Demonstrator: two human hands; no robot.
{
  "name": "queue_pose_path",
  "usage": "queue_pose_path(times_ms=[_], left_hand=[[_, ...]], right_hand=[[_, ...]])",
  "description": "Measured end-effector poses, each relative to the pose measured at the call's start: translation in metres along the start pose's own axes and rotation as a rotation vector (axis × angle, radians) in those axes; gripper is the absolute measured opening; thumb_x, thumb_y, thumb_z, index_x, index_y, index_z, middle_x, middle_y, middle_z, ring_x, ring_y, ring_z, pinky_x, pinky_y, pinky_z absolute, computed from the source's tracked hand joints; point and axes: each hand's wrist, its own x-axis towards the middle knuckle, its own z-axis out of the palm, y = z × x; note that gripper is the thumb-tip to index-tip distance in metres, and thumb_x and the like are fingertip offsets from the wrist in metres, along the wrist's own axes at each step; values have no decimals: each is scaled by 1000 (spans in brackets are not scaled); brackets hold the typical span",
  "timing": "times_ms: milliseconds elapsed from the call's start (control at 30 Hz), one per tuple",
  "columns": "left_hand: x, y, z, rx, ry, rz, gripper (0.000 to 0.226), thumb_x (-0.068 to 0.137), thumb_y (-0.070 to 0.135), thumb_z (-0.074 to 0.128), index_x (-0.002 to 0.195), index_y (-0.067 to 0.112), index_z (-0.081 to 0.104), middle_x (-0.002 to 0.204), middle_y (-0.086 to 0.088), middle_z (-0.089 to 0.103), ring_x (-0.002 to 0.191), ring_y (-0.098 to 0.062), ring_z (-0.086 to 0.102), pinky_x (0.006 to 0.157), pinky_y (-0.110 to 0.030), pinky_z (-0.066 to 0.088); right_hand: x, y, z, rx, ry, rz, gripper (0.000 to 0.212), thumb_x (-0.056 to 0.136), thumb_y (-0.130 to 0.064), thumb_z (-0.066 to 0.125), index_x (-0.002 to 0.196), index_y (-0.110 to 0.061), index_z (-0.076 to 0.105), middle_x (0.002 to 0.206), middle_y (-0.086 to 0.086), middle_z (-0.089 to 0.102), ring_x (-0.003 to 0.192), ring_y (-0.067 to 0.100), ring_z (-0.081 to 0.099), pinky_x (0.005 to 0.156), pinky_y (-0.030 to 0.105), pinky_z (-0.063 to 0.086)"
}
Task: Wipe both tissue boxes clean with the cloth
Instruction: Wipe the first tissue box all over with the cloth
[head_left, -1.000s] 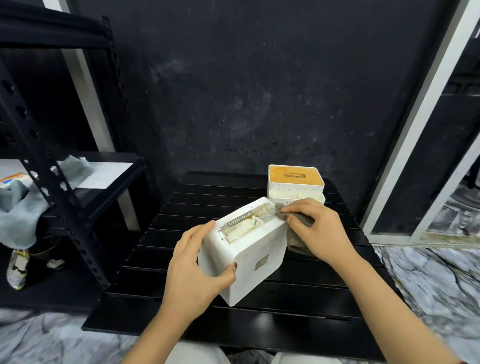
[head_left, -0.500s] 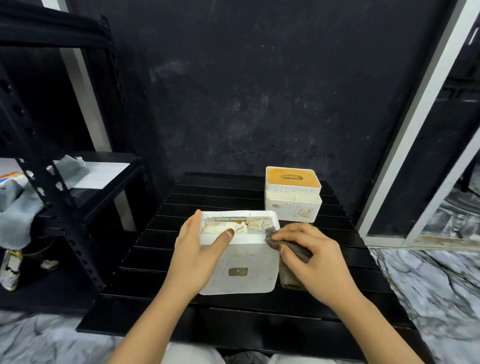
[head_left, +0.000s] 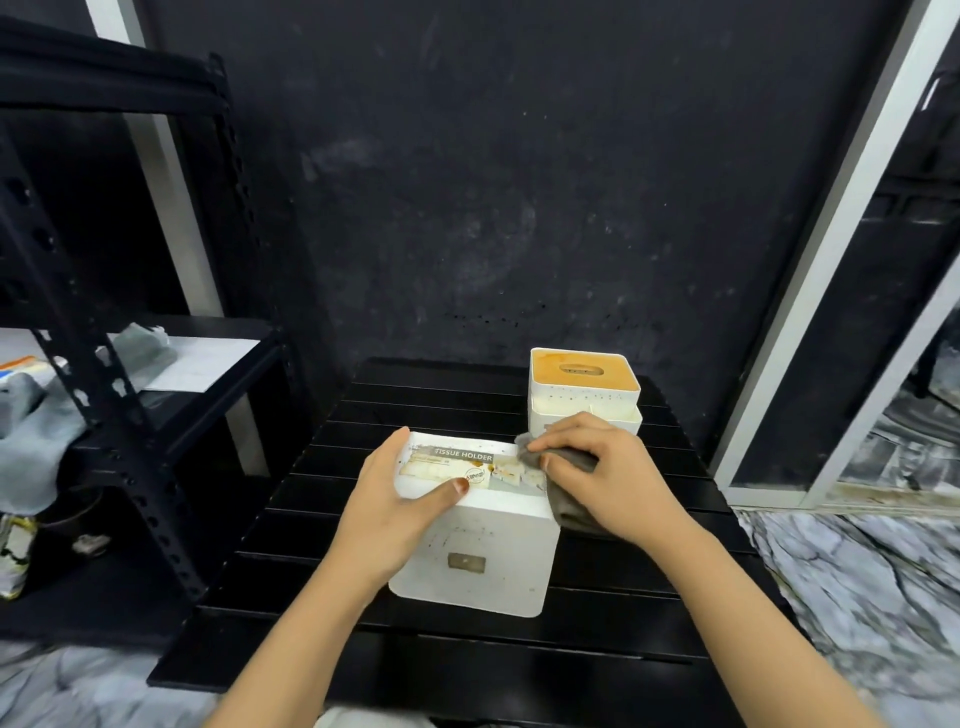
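Observation:
A white tissue box (head_left: 483, 561) lies on the black slatted table (head_left: 311, 519), its worn "TISSUE HOLDER" label facing up. My left hand (head_left: 395, 509) grips its left side, thumb resting on the label. My right hand (head_left: 602, 473) presses a grey cloth (head_left: 566, 506) against the box's upper right corner. Behind them stands a second white tissue box (head_left: 582, 384) with an orange-brown lid and a slot in the middle; its lower front is partly hidden by my right hand.
A black metal shelf rack (head_left: 130, 415) stands to the left, holding a grey rag (head_left: 31, 441) and a white sheet. A dark wall rises behind the table. A white door frame (head_left: 810, 291) is at the right. The floor is marbled.
The near box has been turned square to me and laid flatter. My right hand with the cloth has slid up along its right side to the top right corner.

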Motion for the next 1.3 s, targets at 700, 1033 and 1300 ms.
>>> queue_pose_path(times_ms=[700, 1033, 1300], left_hand=[[-5, -1, 6, 64, 53, 48, 82, 80, 32, 71, 147, 23, 24, 150, 8, 30, 134, -10, 32, 99, -21, 28], [-2, -2, 3, 71, 25, 56, 83, 81, 34, 70, 148, 24, 23, 150, 9, 27, 136, -11, 30, 105, -27, 30], [0, 0, 0, 56, 9, 67, 80, 82, 31, 69, 148, 23, 24, 148, 10, 30, 117, 1, 32, 94, -18, 30]], right_hand=[[-13, -4, 14, -175, 15, -94, 17, 85, -27, 61, 95, -36, 70, 97, -24, 57, 102, 2, 47, 91, 26, 41], [-1, 3, 6, -52, 5, -40, 25, 85, -18, 62, 87, -43, 67, 96, -23, 59, 104, 2, 50, 97, 28, 40], [-24, -1, 15, -117, 0, -144, 19, 79, -41, 55, 92, -41, 69, 100, -25, 60, 102, 4, 50, 87, 10, 35]])
